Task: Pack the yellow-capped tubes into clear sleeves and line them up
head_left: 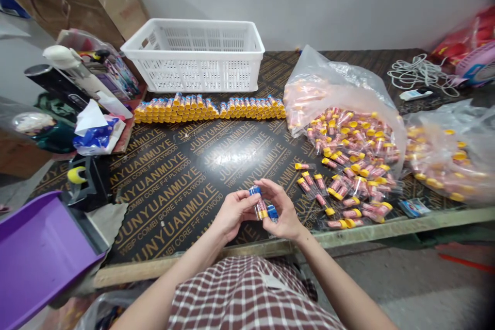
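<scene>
A small clear tube (260, 208) with a yellow cap at its lower end and a blue band around its upper part is held near the table's front edge. My left hand (232, 215) pinches it from the left between thumb and fingers. On the other side, my right hand (285, 212) curves around the tube, its thumb by the yellow end and its fingertips by the blue end. A small blue printed piece (273, 212) shows within the right hand's curve; whether it touches the hand is unclear. Loose yellow-capped tubes (350, 180) lie to the right.
A white plastic basket (201, 69) stands at the back. Before it, stacked tubes (176, 111) form a row. Plastic bags (344, 77) of tubes sit right, near a blue card packet (413, 208) and white cord (419, 72). Left are a tape dispenser (93, 180) and purple dustpan (42, 247).
</scene>
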`<state>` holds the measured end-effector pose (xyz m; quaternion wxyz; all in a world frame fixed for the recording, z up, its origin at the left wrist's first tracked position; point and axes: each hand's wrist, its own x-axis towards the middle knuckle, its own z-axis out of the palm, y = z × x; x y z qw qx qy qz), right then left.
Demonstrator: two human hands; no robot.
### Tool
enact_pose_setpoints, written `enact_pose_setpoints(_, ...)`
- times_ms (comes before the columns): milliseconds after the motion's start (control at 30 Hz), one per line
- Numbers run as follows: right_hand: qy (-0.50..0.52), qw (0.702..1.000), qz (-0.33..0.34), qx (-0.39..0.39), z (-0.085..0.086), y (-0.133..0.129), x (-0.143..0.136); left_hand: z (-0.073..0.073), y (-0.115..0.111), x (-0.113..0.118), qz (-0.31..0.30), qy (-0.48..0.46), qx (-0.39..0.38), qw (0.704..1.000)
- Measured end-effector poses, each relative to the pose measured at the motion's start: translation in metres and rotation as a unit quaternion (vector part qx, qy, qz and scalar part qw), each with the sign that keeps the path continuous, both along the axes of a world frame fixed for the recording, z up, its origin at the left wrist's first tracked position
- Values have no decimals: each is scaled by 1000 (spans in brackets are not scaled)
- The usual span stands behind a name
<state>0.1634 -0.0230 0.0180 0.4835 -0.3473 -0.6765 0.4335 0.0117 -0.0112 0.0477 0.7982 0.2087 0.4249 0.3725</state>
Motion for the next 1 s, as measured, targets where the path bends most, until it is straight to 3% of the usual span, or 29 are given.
enact_pose_setpoints(200,-33,999,7,10,4,1,0,-2,2,0,-4,30,7,1000)
enact_pose_setpoints(267,-105,994,-2,21,4,10,10,-12,14,-6,11,86,43,995)
enact_pose_setpoints(333,-212,974,-68,33,2,25,28,-28,34,-14,38,202,107,973)
enact_pose_setpoints(367,-273,954,-121,35,-1,34,39,-37,46,-19,46,284,142,947)
enact_pose_setpoints(433,-406,885,-225,29,-10,54,64,-52,69,-30,29,453,176,874)
enact_pose_setpoints(467,-467,846,-254,25,-15,63,76,-57,78,-34,11,519,185,834)
enact_pose_setpoints(500,-490,830,-267,22,-20,71,86,-60,84,-38,-7,574,192,796)
enact_pose_setpoints(600,-517,811,-271,24,-33,87,106,-56,84,-38,-12,675,252,693)
enact_pose_setpoints(667,-524,809,-264,31,-38,92,111,-49,69,-28,8,691,322,647)
enact_pose_setpoints(733,-525,811,-256,41,-38,94,112,-45,49,-12,-28,658,390,644)
enact_pose_setpoints(867,-501,817,-276,64,-27,93,106,-53,12,21,-252,552,425,672)
enact_pose_setpoints(933,-482,820,-300,76,-18,86,100,-61,2,29,-284,543,407,677)
enact_pose_setpoints(1000,-430,839,-324,74,-8,74,93,-66,0,30,-274,541,389,694)
